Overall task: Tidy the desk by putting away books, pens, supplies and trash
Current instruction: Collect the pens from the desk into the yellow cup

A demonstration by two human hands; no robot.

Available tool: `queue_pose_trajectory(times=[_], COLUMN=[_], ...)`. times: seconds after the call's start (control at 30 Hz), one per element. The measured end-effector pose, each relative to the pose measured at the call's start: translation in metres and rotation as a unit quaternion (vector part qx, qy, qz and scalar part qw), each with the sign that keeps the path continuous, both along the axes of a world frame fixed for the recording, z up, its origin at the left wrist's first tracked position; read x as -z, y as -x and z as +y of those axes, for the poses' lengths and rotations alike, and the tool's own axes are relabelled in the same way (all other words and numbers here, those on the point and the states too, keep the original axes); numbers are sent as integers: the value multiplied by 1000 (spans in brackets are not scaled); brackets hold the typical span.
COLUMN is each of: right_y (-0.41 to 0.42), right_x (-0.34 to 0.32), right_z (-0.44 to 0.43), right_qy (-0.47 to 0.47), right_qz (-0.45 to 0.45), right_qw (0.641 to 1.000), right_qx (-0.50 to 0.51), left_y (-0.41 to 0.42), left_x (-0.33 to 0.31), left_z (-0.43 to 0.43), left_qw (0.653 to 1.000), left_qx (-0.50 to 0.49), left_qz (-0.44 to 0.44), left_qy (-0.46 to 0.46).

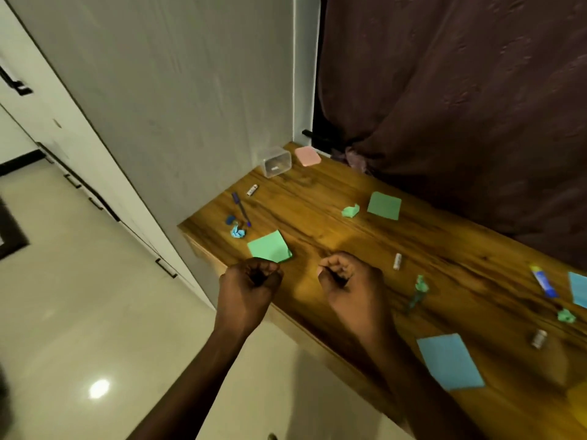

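Just right of the green paper square (269,246) on the wooden desk (317,198): right hand (346,277), fingers curled into a fist, nothing visibly held. Just in front of the square: left hand (251,281), likewise fisted, empty. Just behind the square: crumpled blue scrap (238,231) and blue pen (240,209). Farther behind: clear box (275,161). Well right of the square: blue sheet (449,360).

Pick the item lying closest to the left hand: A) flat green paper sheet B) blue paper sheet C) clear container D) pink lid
A: the flat green paper sheet lies on the desk just beyond the left hand, nearer than anything else there.
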State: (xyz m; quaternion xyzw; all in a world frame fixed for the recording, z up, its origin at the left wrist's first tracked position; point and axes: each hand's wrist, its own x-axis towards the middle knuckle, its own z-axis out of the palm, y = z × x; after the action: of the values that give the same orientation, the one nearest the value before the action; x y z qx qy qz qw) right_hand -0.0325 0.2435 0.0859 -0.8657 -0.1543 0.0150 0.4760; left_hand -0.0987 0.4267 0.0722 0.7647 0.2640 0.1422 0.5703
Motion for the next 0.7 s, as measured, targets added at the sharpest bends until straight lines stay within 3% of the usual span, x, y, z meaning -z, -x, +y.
queue_pose_trajectory(times=[0.33,0.7], right_y=[-39,-152], right_x=[11,48], right_z=[88,207], right_qy=[44,100], right_qz=[26,18], right_qw=[998,987], right_qx=[-47,-121], left_y=[-14,-60], left_x=[8,20], left_z=[79,148], left_qw=[999,996], left_qx=[-53,-83], left_qz=[5,44], left_qy=[2,9])
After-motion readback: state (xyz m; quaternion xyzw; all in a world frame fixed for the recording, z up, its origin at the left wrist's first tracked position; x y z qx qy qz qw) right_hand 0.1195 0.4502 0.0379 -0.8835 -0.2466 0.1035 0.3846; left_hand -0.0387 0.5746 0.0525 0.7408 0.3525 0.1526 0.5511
